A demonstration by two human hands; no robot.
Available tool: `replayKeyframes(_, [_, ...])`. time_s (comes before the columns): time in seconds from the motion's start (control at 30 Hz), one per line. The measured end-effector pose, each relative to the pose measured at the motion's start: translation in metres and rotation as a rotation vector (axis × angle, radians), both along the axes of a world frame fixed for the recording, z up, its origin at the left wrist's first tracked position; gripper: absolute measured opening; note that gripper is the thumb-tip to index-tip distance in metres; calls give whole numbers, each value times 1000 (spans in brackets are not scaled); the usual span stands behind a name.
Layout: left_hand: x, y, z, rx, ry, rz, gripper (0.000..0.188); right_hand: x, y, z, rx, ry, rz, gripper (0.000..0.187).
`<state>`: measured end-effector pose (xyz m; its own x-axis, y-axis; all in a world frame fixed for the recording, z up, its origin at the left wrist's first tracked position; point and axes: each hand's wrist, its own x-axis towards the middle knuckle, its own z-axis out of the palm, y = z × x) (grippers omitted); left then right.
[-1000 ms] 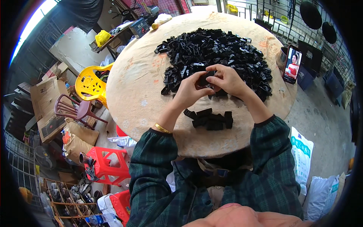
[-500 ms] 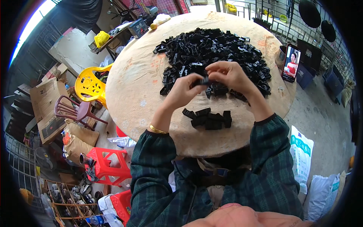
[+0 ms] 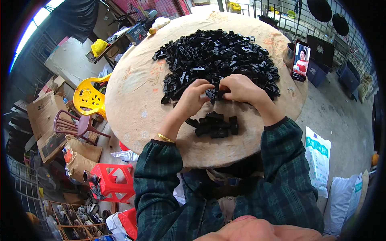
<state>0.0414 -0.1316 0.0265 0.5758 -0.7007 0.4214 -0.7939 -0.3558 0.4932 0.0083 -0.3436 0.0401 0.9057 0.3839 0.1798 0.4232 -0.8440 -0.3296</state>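
Note:
A wide heap of small black plastic parts (image 3: pixel 217 54) covers the middle and far side of the round table. At the heap's near edge, my left hand (image 3: pixel 194 97) pinches one black plastic part (image 3: pixel 210 94) between thumb and fingers. Close beside it on the right, my right hand (image 3: pixel 241 89) is closed with its fingertips bent down among the dark parts; what they grip is hidden. Nearer to me, between my forearms, lies a small separate pile of similar black parts (image 3: pixel 213 125).
The table (image 3: pixel 132 92) has a cream patterned cloth. A phone (image 3: pixel 300 61) showing a person in red stands upright at its right edge. Yellow (image 3: pixel 89 97) and maroon (image 3: pixel 77 123) chairs and a red stool (image 3: pixel 114 182) stand left; white sacks (image 3: pixel 317 160) stand right.
Both hands have come down slightly toward the table, and a part now shows in my left fingers. One more part appears on the small near pile. The whole view has shifted a little.

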Motion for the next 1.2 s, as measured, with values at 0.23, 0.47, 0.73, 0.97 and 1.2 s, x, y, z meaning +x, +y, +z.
replayKeyframes(0.23, [2, -4, -12, 152, -76, 9, 37, 0, 5, -5, 54, -112, 36, 25])
replayKeyframes(0.47, [-5, -16, -16, 95, -124, 171, 39, 0, 15, -15, 83, -102, -22, 22])
replayKeyframes(0.73, [4, -11, -26, 40, -249, -2, 29, -24, 24, -46, -136, -421, -8, 18])
replayKeyframes(0.97, [-3, -7, -10, 171, -312, 22, 31, -34, 28, -42, -307, -441, -15, 28])
replayKeyframes(1.2, [8, 5, -6, 122, -62, 135, 34, -32, 12, -43, 157, -430, 36, 14])
